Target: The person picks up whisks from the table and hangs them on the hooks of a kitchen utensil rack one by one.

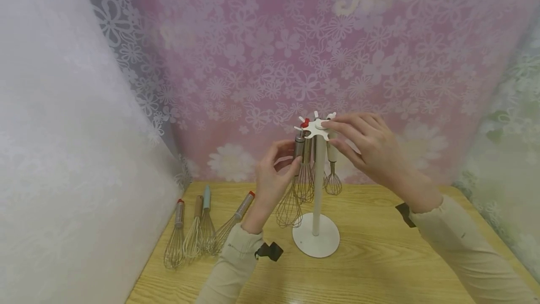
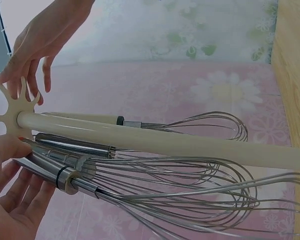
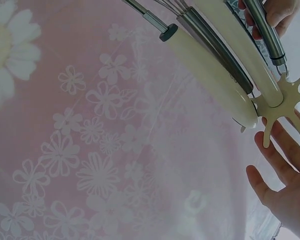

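My left hand [image 1: 273, 170] holds a steel-handled whisk [image 1: 299, 147] upright by its handle, thumb on one side and fingers on the other. The handle's wire loop is at an arm of the white whisk stand [image 1: 318, 172], and its wires [image 2: 190, 195] hang below. My right hand [image 1: 367, 147] rests at the stand's star-shaped top, index finger on the central knob; in the right wrist view its fingers [image 3: 285, 150] are extended and spread around the arms. Other whisks hang there: a cream-handled whisk [image 3: 210, 75], a slim steel-handled whisk [image 3: 215, 47] and a red-tipped one [image 1: 305, 123].
Several whisks lie on the wooden table [image 1: 379, 247] at left: a red-tipped steel whisk [image 1: 179, 215], a brown-handled whisk [image 1: 198, 205], a light-blue-handled whisk [image 1: 206, 198] and another red-tipped one [image 1: 244, 205]. Floral cloth [image 1: 253, 60] encloses the table's back and sides.
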### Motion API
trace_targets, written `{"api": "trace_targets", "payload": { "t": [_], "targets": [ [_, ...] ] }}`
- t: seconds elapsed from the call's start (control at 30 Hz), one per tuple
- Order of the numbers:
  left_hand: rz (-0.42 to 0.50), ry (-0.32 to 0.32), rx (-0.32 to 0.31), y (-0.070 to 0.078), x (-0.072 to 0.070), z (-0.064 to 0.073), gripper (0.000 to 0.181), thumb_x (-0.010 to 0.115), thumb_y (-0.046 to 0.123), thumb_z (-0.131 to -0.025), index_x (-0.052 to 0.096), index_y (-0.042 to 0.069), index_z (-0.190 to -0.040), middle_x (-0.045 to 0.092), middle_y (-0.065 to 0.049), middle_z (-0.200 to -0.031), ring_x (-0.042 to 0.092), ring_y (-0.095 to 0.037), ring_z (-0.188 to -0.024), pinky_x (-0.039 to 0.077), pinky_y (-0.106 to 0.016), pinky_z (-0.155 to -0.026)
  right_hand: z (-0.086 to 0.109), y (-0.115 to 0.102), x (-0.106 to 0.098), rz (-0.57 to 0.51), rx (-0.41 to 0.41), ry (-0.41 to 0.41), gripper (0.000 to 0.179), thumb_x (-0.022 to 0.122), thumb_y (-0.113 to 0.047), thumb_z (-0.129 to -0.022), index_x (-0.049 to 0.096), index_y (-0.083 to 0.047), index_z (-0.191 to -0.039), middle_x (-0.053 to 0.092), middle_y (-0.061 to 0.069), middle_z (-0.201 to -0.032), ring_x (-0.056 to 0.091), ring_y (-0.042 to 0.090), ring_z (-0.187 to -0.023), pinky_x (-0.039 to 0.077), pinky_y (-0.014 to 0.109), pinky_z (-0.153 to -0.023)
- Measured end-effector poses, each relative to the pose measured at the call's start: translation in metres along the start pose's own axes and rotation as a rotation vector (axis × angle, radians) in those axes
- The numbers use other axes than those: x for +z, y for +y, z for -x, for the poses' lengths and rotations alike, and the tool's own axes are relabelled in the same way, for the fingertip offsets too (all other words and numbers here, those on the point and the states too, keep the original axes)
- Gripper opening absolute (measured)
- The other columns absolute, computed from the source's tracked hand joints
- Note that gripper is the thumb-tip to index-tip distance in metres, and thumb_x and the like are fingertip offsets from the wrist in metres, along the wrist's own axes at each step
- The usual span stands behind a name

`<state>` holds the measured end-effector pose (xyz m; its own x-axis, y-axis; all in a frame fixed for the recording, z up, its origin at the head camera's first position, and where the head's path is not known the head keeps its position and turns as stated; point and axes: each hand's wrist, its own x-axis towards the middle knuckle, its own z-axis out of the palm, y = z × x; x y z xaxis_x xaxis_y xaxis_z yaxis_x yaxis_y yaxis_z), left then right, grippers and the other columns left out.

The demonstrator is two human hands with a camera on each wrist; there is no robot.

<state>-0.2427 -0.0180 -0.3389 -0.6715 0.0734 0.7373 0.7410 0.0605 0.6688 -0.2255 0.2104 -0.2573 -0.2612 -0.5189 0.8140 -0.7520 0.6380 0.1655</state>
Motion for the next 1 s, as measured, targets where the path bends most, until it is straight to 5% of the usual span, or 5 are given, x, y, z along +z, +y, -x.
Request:
{"api": "trace_targets", "payload": {
  "t": [0.83, 1.0],
  "targets": [
    [-0.026, -0.003, -0.021, -0.0042, 0.0015, -0.0016, 0.034, 0.071, 0.003, -0.094, 0.061, 0.001, -0.127, 0.069, -0.018, -0.117, 0.068, -0.029, -0.108, 0.060, -0.033, -0.091, -0.0047, -0.0082, 0.0033, 0.044, -0.008, 0.069, 0.045, 0.049, -0.043, -0.107, 0.072, -0.007, -0.120, 0.070, 0.015, -0.107, 0.063, 0.037, -0.097, 0.048, 0.052, -0.086],
    [0.006, 0.009, -0.028, -0.0070, 0.0003, -0.0005, 0.035, 0.070, -0.001, -0.094, 0.061, -0.003, -0.128, 0.068, -0.022, -0.118, 0.067, -0.034, -0.108, 0.060, -0.043, -0.091, -0.0041, -0.0094, 0.0055, 0.054, -0.002, 0.093, 0.045, 0.050, -0.043, -0.106, 0.072, -0.006, -0.118, 0.070, 0.017, -0.105, 0.061, 0.040, -0.096, 0.049, 0.053, -0.084]
  ]
}}
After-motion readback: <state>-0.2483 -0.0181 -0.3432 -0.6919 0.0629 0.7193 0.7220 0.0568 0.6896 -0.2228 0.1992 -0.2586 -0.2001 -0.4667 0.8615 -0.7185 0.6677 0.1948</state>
